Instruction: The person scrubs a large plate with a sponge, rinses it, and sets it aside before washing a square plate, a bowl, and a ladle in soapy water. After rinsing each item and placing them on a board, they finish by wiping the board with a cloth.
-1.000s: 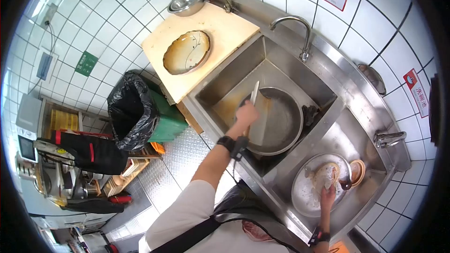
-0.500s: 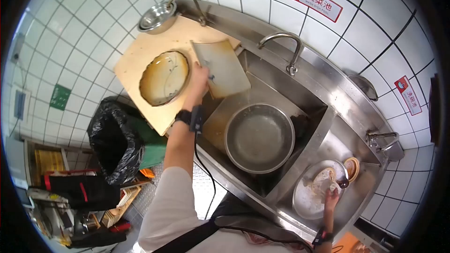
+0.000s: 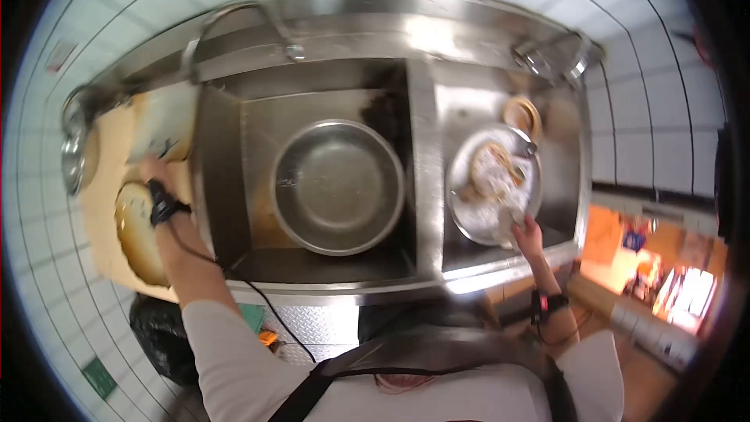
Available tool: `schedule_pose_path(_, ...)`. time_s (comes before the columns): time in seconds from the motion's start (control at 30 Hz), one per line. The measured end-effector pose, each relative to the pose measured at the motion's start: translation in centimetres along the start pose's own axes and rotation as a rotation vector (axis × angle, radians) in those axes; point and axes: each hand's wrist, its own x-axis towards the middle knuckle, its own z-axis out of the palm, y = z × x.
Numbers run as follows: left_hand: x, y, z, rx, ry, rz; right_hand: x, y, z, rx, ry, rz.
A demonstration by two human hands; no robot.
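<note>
At the left, my left hand point(image 3: 152, 168) is on the near edge of a pale square plate point(image 3: 166, 121), which lies over the wooden board point(image 3: 109, 223). An oval scalloped plate point(image 3: 142, 230) with brown edges is just below that hand. My right hand point(image 3: 527, 234) pinches a pale, blurred cloth or sponge point(image 3: 509, 227) at the near rim of a sudsy metal basin point(image 3: 461, 215) in the right sink. Foam and a brownish dish point(image 3: 492, 172) are in the basin. A small brown-rimmed round dish point(image 3: 522, 116) sits behind it.
A large round metal basin point(image 3: 338, 187) stands in the left sink point(image 3: 262, 121). Faucets rise behind the sinks, one at the left point(image 3: 226, 19) and one at the right point(image 3: 574, 59). A metal bowl point(image 3: 78, 141) is at the far left, a black bin bag point(image 3: 160, 336) below the board.
The view has swung to the right, so the sinks now sit central. The square plate, tilted in my left hand before, now lies at the board. My right hand is at the basin's near rim.
</note>
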Motion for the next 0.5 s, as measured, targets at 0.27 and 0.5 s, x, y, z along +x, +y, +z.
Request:
schedule_pose_path(0.27, -11.4, 15.4, -1.8, -0.933, 0.354, -0.107, 7.6, 2.9, 1.2, -0.142, 0.068, 0.068)
schedule_pose_path(0.5, -44.2, 43.7, 12.1, -0.598, -1.036, 0.127, 15.6, 3.2, 8.7, -0.159, -0.139, -0.293)
